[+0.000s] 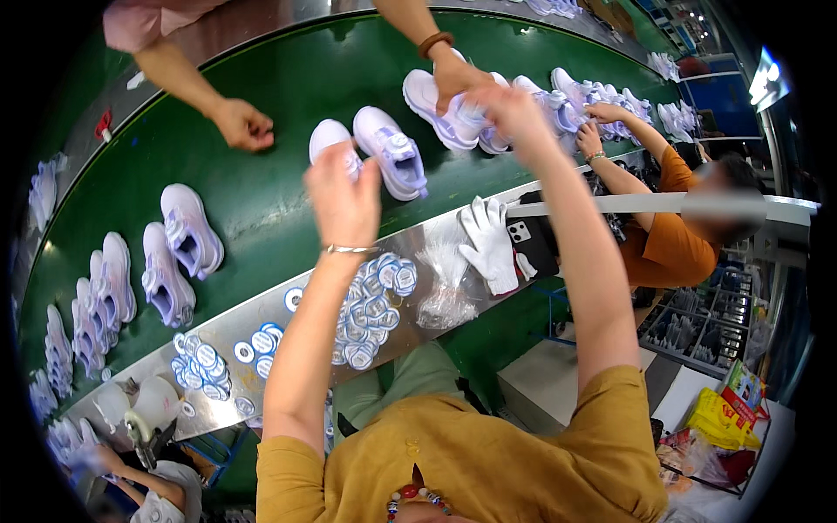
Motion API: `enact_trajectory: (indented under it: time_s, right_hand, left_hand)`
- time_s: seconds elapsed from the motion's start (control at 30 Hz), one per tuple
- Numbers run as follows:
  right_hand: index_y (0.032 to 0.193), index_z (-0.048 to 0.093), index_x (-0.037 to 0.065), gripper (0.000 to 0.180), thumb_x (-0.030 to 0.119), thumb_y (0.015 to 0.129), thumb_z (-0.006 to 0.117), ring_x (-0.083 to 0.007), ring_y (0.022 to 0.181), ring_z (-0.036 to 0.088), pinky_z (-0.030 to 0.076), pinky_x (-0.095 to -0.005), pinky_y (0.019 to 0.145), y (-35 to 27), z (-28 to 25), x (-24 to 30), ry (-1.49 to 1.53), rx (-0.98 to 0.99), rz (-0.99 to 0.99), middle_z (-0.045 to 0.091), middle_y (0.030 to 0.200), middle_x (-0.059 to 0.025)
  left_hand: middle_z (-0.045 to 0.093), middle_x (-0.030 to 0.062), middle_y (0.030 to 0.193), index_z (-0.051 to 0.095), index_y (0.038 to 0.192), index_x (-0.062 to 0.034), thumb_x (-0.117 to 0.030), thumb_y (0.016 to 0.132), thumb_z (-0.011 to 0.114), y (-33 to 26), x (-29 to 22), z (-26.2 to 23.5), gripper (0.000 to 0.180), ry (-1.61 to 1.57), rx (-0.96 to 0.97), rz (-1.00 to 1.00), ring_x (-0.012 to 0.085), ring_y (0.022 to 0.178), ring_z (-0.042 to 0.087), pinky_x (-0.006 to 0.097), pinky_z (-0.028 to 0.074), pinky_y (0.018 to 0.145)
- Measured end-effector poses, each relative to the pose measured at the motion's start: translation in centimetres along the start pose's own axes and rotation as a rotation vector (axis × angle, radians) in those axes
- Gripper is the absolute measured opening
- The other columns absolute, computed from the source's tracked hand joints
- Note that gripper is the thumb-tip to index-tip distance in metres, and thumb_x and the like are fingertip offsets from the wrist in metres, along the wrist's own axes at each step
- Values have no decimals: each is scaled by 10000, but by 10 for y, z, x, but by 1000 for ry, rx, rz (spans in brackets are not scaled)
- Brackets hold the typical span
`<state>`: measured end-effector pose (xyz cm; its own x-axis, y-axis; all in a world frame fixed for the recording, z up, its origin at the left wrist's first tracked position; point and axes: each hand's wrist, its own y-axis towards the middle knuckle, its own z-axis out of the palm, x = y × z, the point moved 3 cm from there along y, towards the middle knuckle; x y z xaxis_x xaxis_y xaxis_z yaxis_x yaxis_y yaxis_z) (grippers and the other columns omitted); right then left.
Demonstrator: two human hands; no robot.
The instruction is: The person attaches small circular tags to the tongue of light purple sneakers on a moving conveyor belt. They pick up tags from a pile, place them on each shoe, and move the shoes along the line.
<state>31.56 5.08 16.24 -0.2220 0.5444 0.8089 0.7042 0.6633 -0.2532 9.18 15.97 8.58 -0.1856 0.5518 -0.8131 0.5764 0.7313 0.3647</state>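
Note:
My left hand [342, 202] is over the heel end of a pale lilac sneaker [330, 134], fingers curled on it and thumb at its side; the hand covers much of the shoe. Touching distance to its right stands the matching sneaker [392, 153], with a round dial-like piece on its front. Farther right, my right hand [516, 115] is smeared by motion above more lilac sneakers [425, 98]. A co-worker's hand [458, 80] reaches onto those same shoes from across the belt, and whether my fingers grip anything there is hidden.
More sneakers [193, 228] stand along the green belt [253, 196]. On the metal ledge lie round blue-and-white tags [366, 314], clear plastic ties [446, 275], a white glove [490, 244] and a phone [520, 231]. Across the belt hangs another co-worker's hand [244, 125]; an orange-sleeved person [671, 235] works at right.

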Motion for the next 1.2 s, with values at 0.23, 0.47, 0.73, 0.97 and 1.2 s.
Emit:
enact_trajectory:
  time_s: [0.23,0.47,0.73,0.97,1.2]
  right_hand:
    - [874,655,-13,214,180,805,592,-201,568,566,447,-367,530,188,-150,-1,-387,-482,-140,615,665,-109]
    - [1075,674,115,269,273,872,597,-26,421,303,215,-207,375,129,-86,21,142,-301,-150,426,564,59]
    - [1030,660,-5,259,196,902,557,-123,715,588,459,-250,661,32,64,18,110,25,-344,661,821,-23]
    - [893,643,83,186,216,876,514,-359,773,615,485,-441,635,-80,223,-7,-342,407,-542,650,858,-153]
    - [948,627,23,190,185,882,550,-224,628,609,451,-355,566,-113,312,38,-124,666,-401,616,737,-145]
  left_hand:
    - [529,282,1092,426,1272,46,-282,755,654,-63,130,54,654,-175,288,-599,420,987,526,457,417,885]
    - [525,278,1031,420,1270,85,-241,702,606,-35,108,101,681,236,329,-557,416,953,543,450,445,868]
    - [510,253,1129,400,1291,47,-394,799,612,-42,92,90,694,133,408,-549,385,1005,544,427,486,822]
    - [502,15,805,635,1097,-20,-82,856,629,-82,72,-76,249,-678,-93,-517,94,706,486,216,426,632]
    - [553,10,797,675,934,-1,-48,874,598,-105,105,-166,108,-417,-174,-571,53,611,498,184,399,521]
